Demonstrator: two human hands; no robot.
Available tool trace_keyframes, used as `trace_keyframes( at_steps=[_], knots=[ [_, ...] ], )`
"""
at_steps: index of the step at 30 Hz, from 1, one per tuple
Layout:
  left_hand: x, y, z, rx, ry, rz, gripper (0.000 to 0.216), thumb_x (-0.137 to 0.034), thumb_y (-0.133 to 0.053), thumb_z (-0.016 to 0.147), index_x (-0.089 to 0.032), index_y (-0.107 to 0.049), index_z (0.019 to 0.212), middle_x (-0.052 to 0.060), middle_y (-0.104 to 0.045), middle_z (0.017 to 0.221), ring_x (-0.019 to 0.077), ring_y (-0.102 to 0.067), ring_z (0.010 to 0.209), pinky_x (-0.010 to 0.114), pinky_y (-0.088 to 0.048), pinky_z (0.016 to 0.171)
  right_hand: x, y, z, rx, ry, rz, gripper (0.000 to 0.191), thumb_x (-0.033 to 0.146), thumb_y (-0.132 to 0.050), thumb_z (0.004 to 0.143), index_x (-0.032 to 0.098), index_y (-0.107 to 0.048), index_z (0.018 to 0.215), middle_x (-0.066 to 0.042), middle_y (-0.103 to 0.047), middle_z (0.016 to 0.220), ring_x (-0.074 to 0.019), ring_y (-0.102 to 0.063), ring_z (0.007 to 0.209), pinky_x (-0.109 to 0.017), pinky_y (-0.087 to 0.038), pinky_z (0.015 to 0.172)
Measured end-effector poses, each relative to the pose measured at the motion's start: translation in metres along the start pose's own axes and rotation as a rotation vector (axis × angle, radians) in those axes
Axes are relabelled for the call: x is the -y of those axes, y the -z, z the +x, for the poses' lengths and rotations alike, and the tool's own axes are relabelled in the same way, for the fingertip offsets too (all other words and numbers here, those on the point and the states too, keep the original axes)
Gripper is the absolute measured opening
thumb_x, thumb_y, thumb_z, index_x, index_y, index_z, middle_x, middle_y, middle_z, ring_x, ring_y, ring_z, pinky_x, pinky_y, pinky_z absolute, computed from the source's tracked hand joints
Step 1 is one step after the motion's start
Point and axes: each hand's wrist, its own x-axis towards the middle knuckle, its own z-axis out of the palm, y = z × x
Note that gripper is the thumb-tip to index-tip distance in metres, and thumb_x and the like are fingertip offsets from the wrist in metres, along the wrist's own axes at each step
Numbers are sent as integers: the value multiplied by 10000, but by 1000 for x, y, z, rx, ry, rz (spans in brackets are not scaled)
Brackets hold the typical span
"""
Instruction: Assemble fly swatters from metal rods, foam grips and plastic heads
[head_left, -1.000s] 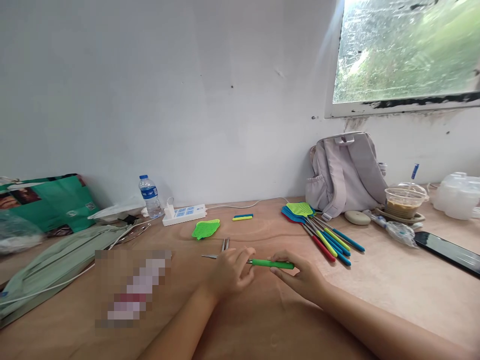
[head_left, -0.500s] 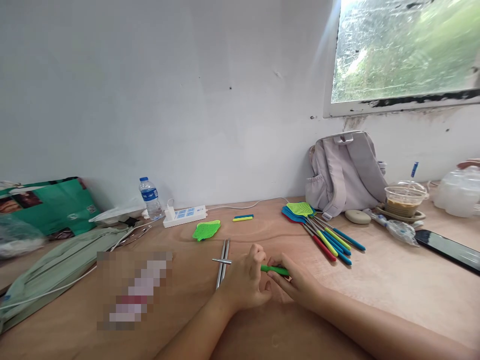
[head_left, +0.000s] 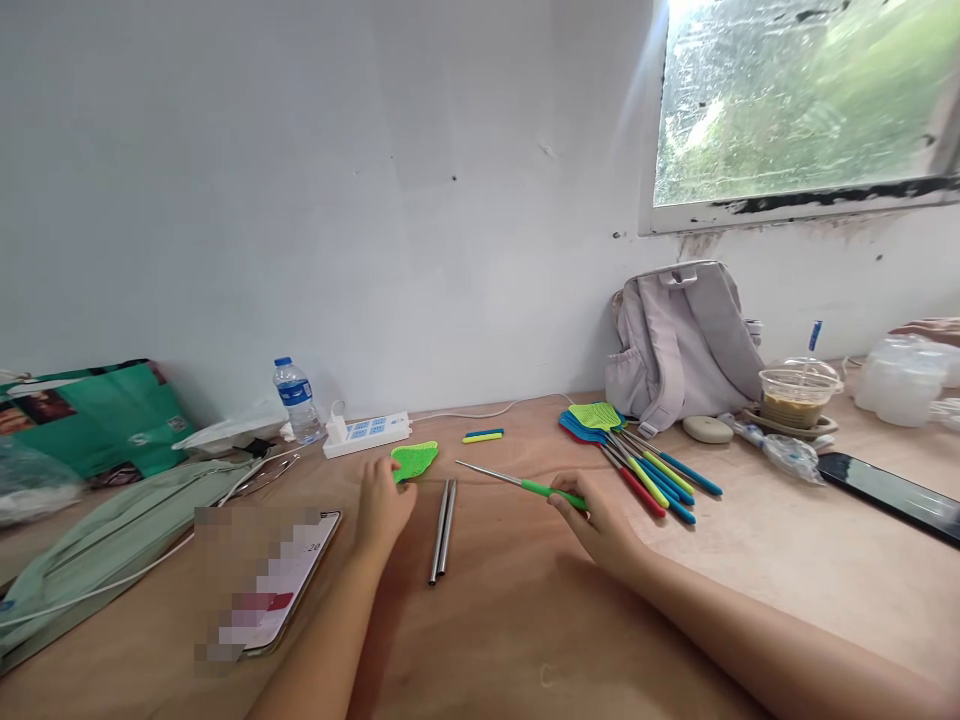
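My left hand (head_left: 382, 508) has let go and slid left, fingers loose, touching the green swatter head (head_left: 412, 460). My right hand (head_left: 592, 520) grips the green-handled rod (head_left: 525, 485), steadying it above the bench (head_left: 525, 620), two steel rods (head_left: 442, 530) between.

on bench (head_left: 480, 640): phone (head_left: 289, 580) left | rods (head_left: 442, 517) centre | swatters (head_left: 637, 455) right | backpack (head_left: 679, 340) behind swatters | bottle (head_left: 289, 400) back left
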Motion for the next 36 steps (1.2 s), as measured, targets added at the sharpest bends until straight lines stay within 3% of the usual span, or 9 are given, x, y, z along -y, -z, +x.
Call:
trace_keyframes(
  at_steps=[1, 4, 7, 13, 19, 24, 29, 36],
  knots=[
    [12, -4, 4, 44, 181, 3, 198, -188, -524, 661, -175, -453, 845, 99, -520, 971, 242, -532, 949, 349, -426, 786, -2, 0, 1, -9, -27, 33, 189, 382, -411, 848, 205, -463, 887, -33, -594, 795, -155, -543, 692, -257, -412, 586],
    [36, -15, 10, 101, 310, 10, 238, -292, -600, 631, -168, -462, 780, 116, -575, 881, 273, -568, 877, 348, -438, 713, -4, 0, 4, -6, -82, 144, 218, 413, -424, 839, 202, -455, 887, -36, -600, 793, -168, -558, 749, -276, -420, 638],
    [40, -21, 12, 129, 309, -8, 242, -357, -580, 664, -173, -484, 788, 104, -617, 846, 263, -591, 823, 327, -431, 670, -4, -1, 5, 7, -133, 211, 254, 447, -438, 823, 200, -454, 877, -28, -600, 764, -169, -562, 727, -281, -417, 631],
    [36, -23, 11, 160, 301, -24, 118, -303, -448, 773, -198, -500, 761, 75, -652, 866, 230, -604, 789, 283, -392, 602, -6, -3, 4, 49, -206, 281, 256, 440, -494, 783, 197, -453, 854, -15, -603, 750, -175, -573, 749, -284, -407, 642],
    [35, -21, 12, 188, 247, -43, 210, -331, -481, 766, -218, -495, 942, 49, -649, 925, 246, -596, 819, 276, -367, 568, -12, -3, 6, 67, -212, 275, 234, 423, -492, 786, 196, -454, 829, -8, -606, 736, -165, -561, 739, -266, -387, 617],
    [33, -20, 12, 218, 193, -86, 133, -254, -532, 721, -222, -570, 845, 40, -653, 899, 225, -600, 815, 259, -375, 589, -14, -3, 7, 63, -222, 290, 237, 428, -487, 787, 197, -453, 828, -6, -612, 725, -160, -560, 715, -258, -381, 588],
    [33, -19, 10, 161, 201, -139, 100, -284, -549, 699, -207, -566, 760, 20, -638, 763, 188, -593, 698, 247, -381, 573, -11, -2, 7, 45, -223, 298, 243, 438, -495, 777, 200, -454, 806, 0, -604, 714, -154, -546, 699, -257, -374, 596],
    [31, -13, 9, -75, 238, -193, 215, -421, -474, 725, -209, -467, 686, 2, -520, 661, 176, -525, 641, 265, -393, 588, -11, -1, 8, 37, -242, 313, 271, 463, -502, 767, 197, -458, 797, 8, -589, 690, -116, -465, 554, -238, -329, 512]
  ],
)
